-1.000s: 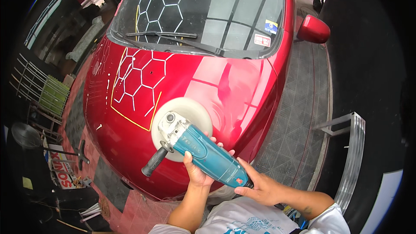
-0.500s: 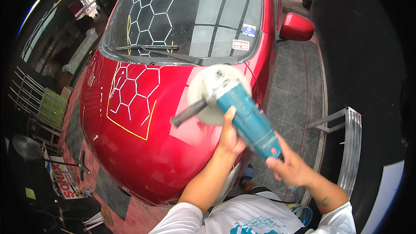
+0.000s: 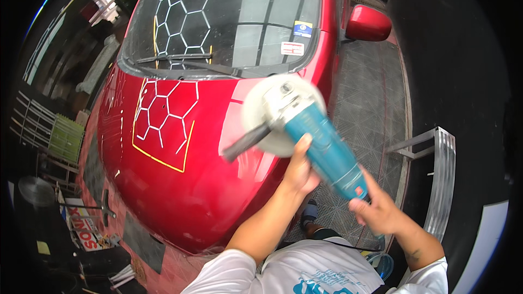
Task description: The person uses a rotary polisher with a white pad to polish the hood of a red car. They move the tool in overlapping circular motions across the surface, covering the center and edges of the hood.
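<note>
Presently my left hand (image 3: 301,167) grips the teal polisher (image 3: 327,149) from below, at the front of its body just behind the head, thumb up along the housing. My right hand (image 3: 377,210) is closed round the rear end of the same body, at about 4 o'clock from the left. The tool runs slantwise, head toward 11 o'clock, tail toward 5.

The round white pad (image 3: 272,111) sits at the head, face down on the red bonnet (image 3: 180,185) near its right edge, just below the windscreen (image 3: 245,16). A black side handle (image 3: 246,141) juts from the head toward 8 o'clock; neither hand is on it.

White hexagon reflections and a yellow-edged outline (image 3: 163,122) show on the bonnet at 9 o'clock from the pad, well apart from it. More hexagons show on the glass. A red wing mirror (image 3: 369,23) sits at 1 o'clock. Grey grid floor (image 3: 370,114) lies to the right of the car, with a metal frame (image 3: 438,179) beyond it at 3 o'clock.
</note>
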Action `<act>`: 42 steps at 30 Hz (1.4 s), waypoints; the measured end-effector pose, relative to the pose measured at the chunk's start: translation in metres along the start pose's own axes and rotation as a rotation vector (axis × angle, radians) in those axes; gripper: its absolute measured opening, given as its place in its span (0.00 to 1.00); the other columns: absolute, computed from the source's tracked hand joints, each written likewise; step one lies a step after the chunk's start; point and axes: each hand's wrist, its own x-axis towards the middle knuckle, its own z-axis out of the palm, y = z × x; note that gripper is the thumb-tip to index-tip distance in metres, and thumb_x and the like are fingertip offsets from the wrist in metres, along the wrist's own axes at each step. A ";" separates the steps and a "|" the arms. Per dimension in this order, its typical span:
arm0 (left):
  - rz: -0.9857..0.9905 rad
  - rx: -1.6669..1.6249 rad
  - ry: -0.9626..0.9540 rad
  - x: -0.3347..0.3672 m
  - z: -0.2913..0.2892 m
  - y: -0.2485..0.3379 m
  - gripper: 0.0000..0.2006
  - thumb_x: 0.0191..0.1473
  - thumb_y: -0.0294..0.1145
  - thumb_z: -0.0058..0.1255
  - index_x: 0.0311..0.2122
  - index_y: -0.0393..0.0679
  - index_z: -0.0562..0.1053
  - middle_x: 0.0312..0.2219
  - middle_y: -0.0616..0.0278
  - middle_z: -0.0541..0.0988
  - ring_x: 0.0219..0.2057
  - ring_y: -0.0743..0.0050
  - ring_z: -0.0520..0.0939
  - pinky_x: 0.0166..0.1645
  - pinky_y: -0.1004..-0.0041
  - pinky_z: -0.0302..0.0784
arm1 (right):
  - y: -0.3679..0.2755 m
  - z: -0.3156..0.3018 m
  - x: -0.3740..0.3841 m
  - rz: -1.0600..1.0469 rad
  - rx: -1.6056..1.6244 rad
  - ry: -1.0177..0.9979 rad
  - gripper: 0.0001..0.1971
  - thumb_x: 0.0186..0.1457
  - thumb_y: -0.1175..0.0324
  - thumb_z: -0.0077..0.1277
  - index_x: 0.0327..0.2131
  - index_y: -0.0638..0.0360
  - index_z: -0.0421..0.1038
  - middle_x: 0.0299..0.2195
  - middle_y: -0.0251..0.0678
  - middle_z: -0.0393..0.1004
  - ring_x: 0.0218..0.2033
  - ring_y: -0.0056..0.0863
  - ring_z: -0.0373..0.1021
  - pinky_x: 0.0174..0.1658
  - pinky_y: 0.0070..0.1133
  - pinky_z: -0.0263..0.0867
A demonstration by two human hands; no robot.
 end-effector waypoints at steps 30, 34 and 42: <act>0.288 0.000 0.210 -0.262 -0.091 0.056 0.50 0.58 0.71 0.58 0.75 0.45 0.61 0.63 0.56 0.77 0.69 0.50 0.74 0.75 0.32 0.66 | 0.083 0.200 0.027 -0.418 -0.250 -0.254 0.53 0.69 0.54 0.61 0.80 0.64 0.35 0.48 0.51 0.79 0.33 0.39 0.78 0.50 0.35 0.73; 0.137 -0.063 0.048 -0.151 -0.057 0.046 0.44 0.60 0.63 0.62 0.70 0.43 0.65 0.58 0.50 0.80 0.66 0.51 0.77 0.72 0.41 0.72 | 0.042 0.145 0.001 -0.131 -0.002 -0.046 0.46 0.70 0.55 0.59 0.79 0.59 0.43 0.46 0.44 0.78 0.26 0.25 0.75 0.32 0.23 0.74; 0.043 -0.072 -0.016 -0.051 -0.004 0.034 0.29 0.62 0.56 0.66 0.56 0.44 0.74 0.44 0.61 0.81 0.46 0.67 0.84 0.54 0.58 0.84 | 0.029 0.084 0.002 -0.231 0.088 0.098 0.27 0.76 0.47 0.49 0.63 0.57 0.61 0.34 0.40 0.74 0.20 0.23 0.69 0.22 0.20 0.68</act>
